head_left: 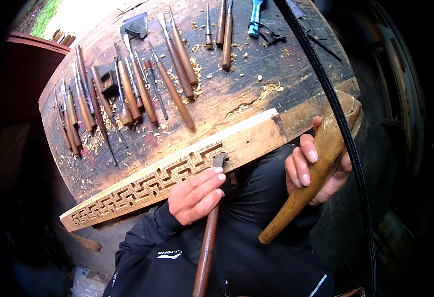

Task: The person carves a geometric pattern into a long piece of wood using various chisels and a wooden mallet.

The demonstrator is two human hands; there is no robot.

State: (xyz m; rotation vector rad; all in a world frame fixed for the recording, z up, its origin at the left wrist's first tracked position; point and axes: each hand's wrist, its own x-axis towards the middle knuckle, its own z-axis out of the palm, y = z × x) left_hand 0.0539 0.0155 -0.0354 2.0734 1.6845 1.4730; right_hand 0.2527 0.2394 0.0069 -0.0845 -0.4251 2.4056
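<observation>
One partly carved wooden board (256,136) lies along the near edge of the tabletop (296,69); the left hand (197,195) clasps a chisel (208,247) at the fretwork's right end, the right hand (300,164) grasps a wooden mallet (324,167). Chopping recesses seems underway; striking next would need a steady chisel. Carving tools (179,67) lie beyond.

The board (175,171) is pale tan, patterned with angular meanders.

We count: 1 carved board (170,179); 1 held chisel (207,247); 1 mallet (326,152), 3 o'clock; 1 box (109,84), 10 o'clock; 1 blue-handled tool (255,19), 12 o'clock; over a dozen wood-handled tools (174,96), 10–12 o'clock.
</observation>
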